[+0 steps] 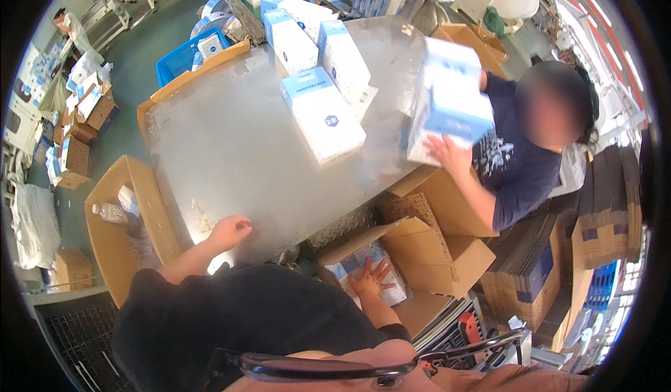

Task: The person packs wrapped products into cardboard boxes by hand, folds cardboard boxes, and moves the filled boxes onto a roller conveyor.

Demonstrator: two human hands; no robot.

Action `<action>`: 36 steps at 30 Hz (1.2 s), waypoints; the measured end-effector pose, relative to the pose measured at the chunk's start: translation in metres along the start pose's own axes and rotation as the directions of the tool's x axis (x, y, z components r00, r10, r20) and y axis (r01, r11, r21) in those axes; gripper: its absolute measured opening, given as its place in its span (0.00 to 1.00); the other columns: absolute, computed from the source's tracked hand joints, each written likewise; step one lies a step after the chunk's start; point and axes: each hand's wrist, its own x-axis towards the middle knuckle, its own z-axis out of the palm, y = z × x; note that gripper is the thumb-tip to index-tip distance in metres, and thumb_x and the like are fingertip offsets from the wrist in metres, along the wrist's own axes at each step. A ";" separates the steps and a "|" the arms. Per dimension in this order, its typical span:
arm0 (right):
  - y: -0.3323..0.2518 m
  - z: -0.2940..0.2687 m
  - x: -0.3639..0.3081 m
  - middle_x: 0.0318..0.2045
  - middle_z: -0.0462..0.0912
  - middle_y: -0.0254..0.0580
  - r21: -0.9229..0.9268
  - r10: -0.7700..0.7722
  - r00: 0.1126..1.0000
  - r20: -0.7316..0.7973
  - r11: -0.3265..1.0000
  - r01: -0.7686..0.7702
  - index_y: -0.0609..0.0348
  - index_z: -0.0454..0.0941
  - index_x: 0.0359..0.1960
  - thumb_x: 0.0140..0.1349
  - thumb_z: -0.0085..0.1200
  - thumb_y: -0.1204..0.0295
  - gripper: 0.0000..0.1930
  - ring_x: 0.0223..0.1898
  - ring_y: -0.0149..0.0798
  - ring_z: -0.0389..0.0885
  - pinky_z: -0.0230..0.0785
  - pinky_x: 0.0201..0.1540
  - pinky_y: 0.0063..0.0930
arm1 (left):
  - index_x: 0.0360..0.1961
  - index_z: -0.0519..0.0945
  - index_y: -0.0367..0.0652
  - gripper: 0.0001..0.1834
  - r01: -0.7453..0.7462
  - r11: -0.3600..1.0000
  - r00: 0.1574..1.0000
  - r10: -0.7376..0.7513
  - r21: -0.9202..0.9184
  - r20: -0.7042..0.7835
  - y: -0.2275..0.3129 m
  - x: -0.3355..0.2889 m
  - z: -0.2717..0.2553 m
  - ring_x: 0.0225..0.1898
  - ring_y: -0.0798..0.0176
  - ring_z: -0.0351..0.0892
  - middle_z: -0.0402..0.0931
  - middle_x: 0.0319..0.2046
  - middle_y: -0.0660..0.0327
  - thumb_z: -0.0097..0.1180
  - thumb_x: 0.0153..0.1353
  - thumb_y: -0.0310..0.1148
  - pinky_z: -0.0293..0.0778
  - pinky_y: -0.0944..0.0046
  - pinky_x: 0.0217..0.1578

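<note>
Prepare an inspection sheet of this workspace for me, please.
Surface: grey metal table, pale marks at near left.
Job's things: blue-and-white rectangular packs on the table; more packs in the open brown cardboard box.
Clutter: clear plastic bottle inside brown cardboard box at left.
Hands: left hand over table's near side, nothing held; right hand spread on the boxed packs.
Cables: nothing seen.
Surroundings: dark-shirted co-worker holding similar packs; brown flattened-cardboard stacks at right.

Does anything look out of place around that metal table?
Slightly: the white-and-blue packs on the metal table sit at differing angles, not in a neat row. A bottle in the open carton at left looks odd amid packaged goods.
</note>
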 end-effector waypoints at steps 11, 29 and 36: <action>0.009 -0.015 0.015 0.75 0.22 0.43 -0.029 -0.038 0.997 0.073 0.999 0.040 0.29 0.44 0.74 0.50 0.60 0.39 0.52 0.74 0.53 0.18 0.28 0.62 0.82 | 0.31 0.75 0.38 0.25 0.034 0.883 0.996 -0.069 -0.468 -0.058 0.093 0.239 0.022 0.19 0.69 0.71 0.75 0.21 0.60 0.55 0.63 0.54 0.69 0.66 0.22; 0.012 0.045 0.094 0.61 0.64 0.56 0.411 -0.397 0.767 -0.503 0.671 0.617 0.57 0.66 0.61 0.55 0.63 0.54 0.35 0.60 0.63 0.63 0.60 0.58 0.58 | 0.26 0.81 0.31 0.12 -0.433 0.855 0.705 0.123 -0.286 -0.698 0.063 0.238 -0.011 0.62 0.50 0.61 0.60 0.63 0.51 0.58 0.58 0.32 0.61 0.55 0.59; -0.091 -0.197 0.017 0.49 0.73 0.58 0.083 -0.194 0.217 -0.957 0.534 0.841 0.63 0.73 0.50 0.56 0.62 0.72 0.21 0.50 0.55 0.72 0.66 0.54 0.43 | 0.28 0.81 0.38 0.06 -0.324 0.904 0.674 0.428 0.280 -0.602 0.024 0.128 -0.146 0.66 0.53 0.58 0.58 0.67 0.55 0.59 0.57 0.30 0.60 0.49 0.61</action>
